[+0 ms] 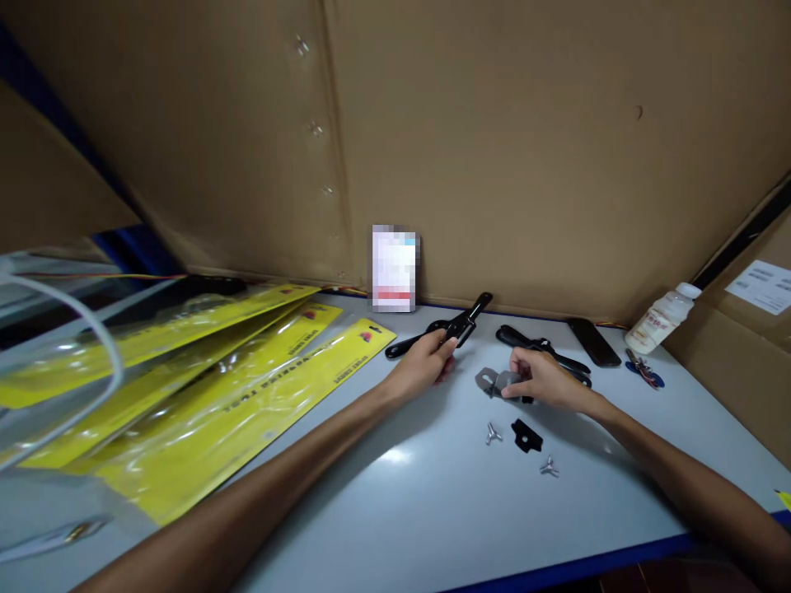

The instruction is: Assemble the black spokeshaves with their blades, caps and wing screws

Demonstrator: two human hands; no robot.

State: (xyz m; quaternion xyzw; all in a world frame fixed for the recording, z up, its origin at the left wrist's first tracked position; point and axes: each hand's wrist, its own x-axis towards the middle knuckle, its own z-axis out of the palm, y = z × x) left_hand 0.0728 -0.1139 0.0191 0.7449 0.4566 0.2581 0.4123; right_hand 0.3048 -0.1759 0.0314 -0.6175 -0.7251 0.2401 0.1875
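My left hand (423, 360) is closed around a black spokeshave (475, 315), whose two handles stick out to the left and to the upper right. My right hand (544, 380) pinches a flat grey metal blade (491, 382) just above the table. A second black spokeshave (515, 336) lies behind my right hand, partly hidden by it. In front of the right hand lie a black cap plate (527, 436) with a hole and two silver three-armed screws, one to the left (493, 433) and another nearer me (549, 468).
Several yellow card packages (272, 395) in clear plastic cover the left. A phone-like screen (394, 268) leans on the cardboard wall (494, 148). A dark flat object (594, 343), a white-capped bottle (663, 319) and small metal parts (643, 371) sit at the right. A white cable (114, 346) curves across the left.
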